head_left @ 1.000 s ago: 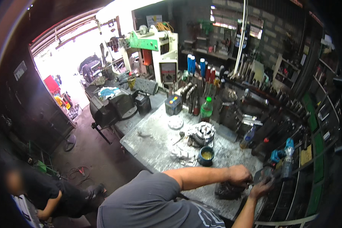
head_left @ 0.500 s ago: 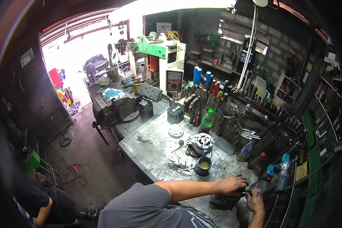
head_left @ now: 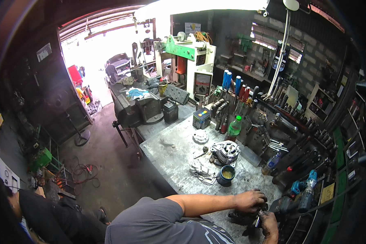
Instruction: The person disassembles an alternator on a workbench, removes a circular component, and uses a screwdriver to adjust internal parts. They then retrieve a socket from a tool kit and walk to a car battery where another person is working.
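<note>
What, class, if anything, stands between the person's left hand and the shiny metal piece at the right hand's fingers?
Nothing visible: the left hand is close beside the shiny metal piece at the right hand. The dark pot stands beyond the left hand, outside that gap.

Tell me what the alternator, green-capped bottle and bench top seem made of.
Alternator: probably cast metal, dull silver, slotted and ribbed. Green-capped bottle: likely plastic, glossy and see-through. Bench top: perhaps worn metal, given the grey shine.
</note>
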